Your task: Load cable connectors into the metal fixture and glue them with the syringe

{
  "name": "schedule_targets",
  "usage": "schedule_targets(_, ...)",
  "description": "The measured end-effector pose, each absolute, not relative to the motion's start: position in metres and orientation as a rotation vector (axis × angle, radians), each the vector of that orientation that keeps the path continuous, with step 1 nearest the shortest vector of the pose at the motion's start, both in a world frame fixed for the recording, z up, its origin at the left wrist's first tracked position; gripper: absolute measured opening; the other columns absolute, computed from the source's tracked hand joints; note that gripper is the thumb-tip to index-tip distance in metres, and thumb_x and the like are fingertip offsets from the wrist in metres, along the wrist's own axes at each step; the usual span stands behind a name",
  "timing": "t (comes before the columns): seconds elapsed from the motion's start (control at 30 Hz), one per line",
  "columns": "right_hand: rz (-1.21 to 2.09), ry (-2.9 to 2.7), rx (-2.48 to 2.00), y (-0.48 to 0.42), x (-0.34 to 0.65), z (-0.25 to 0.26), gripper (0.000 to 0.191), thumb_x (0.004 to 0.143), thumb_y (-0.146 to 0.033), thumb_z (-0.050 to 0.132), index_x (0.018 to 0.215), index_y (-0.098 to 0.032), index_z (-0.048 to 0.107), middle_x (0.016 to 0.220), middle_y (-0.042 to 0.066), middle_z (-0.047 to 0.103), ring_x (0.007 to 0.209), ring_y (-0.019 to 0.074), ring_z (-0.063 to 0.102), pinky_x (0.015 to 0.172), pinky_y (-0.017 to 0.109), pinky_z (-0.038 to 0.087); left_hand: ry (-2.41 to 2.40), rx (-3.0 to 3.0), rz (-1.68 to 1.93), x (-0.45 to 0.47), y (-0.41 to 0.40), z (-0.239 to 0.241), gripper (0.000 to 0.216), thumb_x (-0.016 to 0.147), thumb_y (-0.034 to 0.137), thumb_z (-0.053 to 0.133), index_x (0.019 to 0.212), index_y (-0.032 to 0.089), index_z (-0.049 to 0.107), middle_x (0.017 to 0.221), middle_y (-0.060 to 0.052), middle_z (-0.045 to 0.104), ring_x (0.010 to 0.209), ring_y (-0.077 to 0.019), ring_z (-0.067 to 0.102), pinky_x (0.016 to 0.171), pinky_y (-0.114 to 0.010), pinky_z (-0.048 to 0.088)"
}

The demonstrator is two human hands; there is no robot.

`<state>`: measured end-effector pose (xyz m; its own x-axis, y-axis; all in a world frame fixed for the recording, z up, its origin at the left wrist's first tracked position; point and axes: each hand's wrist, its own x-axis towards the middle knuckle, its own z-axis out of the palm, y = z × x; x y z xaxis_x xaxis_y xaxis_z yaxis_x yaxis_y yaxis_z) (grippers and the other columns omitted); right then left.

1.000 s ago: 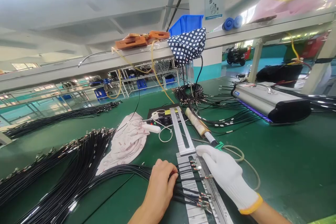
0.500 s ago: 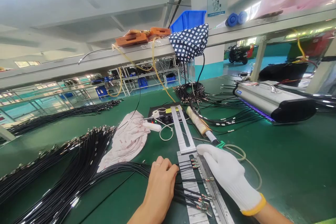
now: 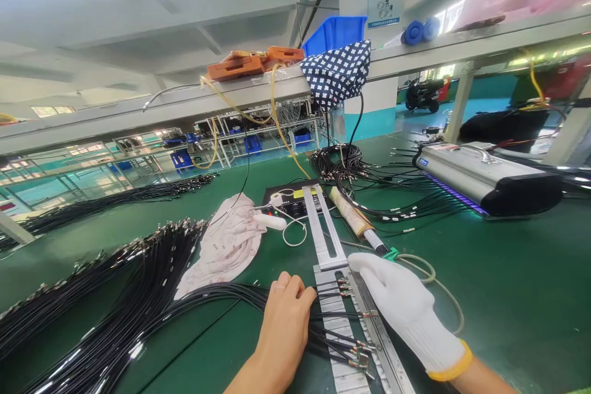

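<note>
My bare left hand [image 3: 284,323] rests on a bunch of black cables [image 3: 152,295], its fingers curled and pressing on the cables where they cross a metal jig rail [image 3: 344,326]. Several metal-tipped cable ends [image 3: 353,348] lie across that rail. My right hand [image 3: 399,305] wears a white glove with a yellow cuff. It lies over the rail's right edge with fingers closed, and what it grips is hidden. A green-tipped tool with a pale hose [image 3: 418,268] emerges from under the glove.
A pink cloth [image 3: 228,243], a small black control box [image 3: 295,200] and a taped stick [image 3: 353,218] lie behind the rail. A grey lamp unit [image 3: 484,175] glows purple at right, over coiled cables [image 3: 351,172]. A shelf [image 3: 258,95] above holds orange tools and a blue bin.
Both hands stay at the rail; my left hand has slid slightly forward along the cables. The view has shifted a little to the left.
</note>
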<state>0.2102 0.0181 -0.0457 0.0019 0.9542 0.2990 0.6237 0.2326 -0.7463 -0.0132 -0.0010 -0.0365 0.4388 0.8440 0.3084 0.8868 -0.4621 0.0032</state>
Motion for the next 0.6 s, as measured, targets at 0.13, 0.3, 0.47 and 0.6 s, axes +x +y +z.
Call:
schedule_targets(0.13,0.539,-1.694,-1.489,0.018,0.21,-0.046,0.045,0.089,-0.037,0.035,0.112,-0.028,0.073,0.114,0.0,0.074,0.11,0.0252,0.066,0.102,0.048,0.049,-1.578,-2.563,-0.473,-0.011,-0.001,-0.037,0.034,0.095,0.0,0.038,0.087,0.018,0.066,0.087,-0.006,0.058,0.084,-0.0231,0.047,0.075,-0.038,0.043)
schedule_targets(0.3,0.535,-1.697,-1.506,0.019,0.21,-0.047,0.044,0.091,-0.036,0.037,0.113,-0.029,0.074,0.115,0.0,0.074,0.11,0.0261,0.066,0.101,0.049,0.05,-1.741,-2.69,-0.647,-0.009,-0.002,-0.037,0.027,0.097,0.005,0.044,0.088,0.018,0.066,0.089,-0.006,0.062,0.086,-0.0234,0.053,0.078,-0.038,0.046)
schedule_targets(0.47,0.416,-1.763,-1.43,0.015,0.207,-0.048,0.043,0.092,-0.032,0.036,0.111,-0.028,0.075,0.112,0.001,0.075,0.106,0.0246,0.069,0.095,0.044,0.054,-1.772,-2.738,-0.702,-0.01,0.0,-0.038,0.025,0.094,0.003,0.049,0.091,0.018,0.068,0.09,-0.005,0.065,0.087,-0.0227,0.056,0.082,-0.037,0.048)
schedule_targets(0.6,0.177,-1.913,-1.314,0.008,0.203,-0.058,0.04,0.094,-0.027,0.037,0.109,-0.029,0.074,0.108,0.002,0.075,0.1,0.0233,0.07,0.089,0.04,0.055,-1.778,-2.771,-0.76,-0.009,0.0,-0.041,0.033,0.093,0.0,0.047,0.098,0.021,0.072,0.091,-0.005,0.066,0.089,-0.0226,0.056,0.082,-0.036,0.047)
